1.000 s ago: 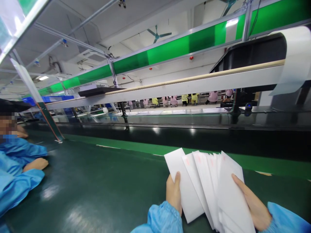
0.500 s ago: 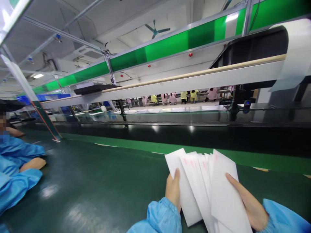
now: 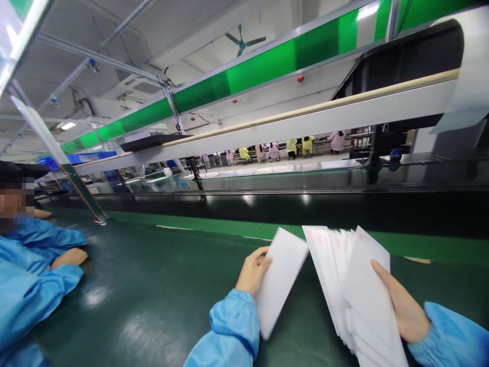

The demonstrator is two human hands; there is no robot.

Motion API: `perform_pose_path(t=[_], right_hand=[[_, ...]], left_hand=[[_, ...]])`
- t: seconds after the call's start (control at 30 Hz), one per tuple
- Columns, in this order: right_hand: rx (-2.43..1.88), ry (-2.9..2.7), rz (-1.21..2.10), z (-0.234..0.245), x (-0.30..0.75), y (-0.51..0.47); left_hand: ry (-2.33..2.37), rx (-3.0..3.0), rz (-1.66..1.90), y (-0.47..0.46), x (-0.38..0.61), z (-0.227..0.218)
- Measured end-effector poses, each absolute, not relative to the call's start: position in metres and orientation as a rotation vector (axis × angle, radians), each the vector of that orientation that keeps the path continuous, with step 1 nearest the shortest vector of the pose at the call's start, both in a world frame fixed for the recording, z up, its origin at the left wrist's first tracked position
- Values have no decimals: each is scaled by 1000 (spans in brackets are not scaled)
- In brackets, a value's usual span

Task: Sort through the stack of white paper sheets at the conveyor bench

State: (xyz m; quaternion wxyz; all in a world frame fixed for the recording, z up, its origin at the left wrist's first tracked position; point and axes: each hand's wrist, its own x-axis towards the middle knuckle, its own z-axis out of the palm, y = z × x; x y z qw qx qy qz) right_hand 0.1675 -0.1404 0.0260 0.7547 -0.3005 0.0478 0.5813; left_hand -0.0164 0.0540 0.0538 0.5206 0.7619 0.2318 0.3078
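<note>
A plain white envelope-like packet is pinched at its upper left edge by my left hand, tilted over the green table. It stands apart from a fanned stack of similar white packets, which my right hand grips along its right edge, thumb on top. Faint reddish marks show near the upper ends of the stacked packets. The fingers of my right hand under the stack are hidden. Both my arms wear blue sleeves.
A co-worker in blue sleeves leans on the green tabletop at the left. Beyond its far edge runs a dark conveyor-like strip. A slanted metal post rises at the left, and a white rail crosses above.
My left hand has moved left, drawing one white packet away from the fanned stack. My right hand, still holding the rest, has shifted slightly to the right.
</note>
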Motion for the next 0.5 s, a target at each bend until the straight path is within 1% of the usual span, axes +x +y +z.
perform_pose_path(t=[0.07,0.13,0.2,0.27,0.5], right_hand=[[-649,97,1302,24,166,-141],[-619,70,1344,19,163,-141],[-608,7,1383,13,159,-140],[-626,-51,1430,7,154,-139],[-644,-56,1515,-1,142,-137]], left_hand=[[725,2323,655,51,-23,64],[758,2710,480,39,-25,74],[603,2912,237,23,-22,78],[428,2971,126,9,-16,76],[201,2883,402,1,-1,57]])
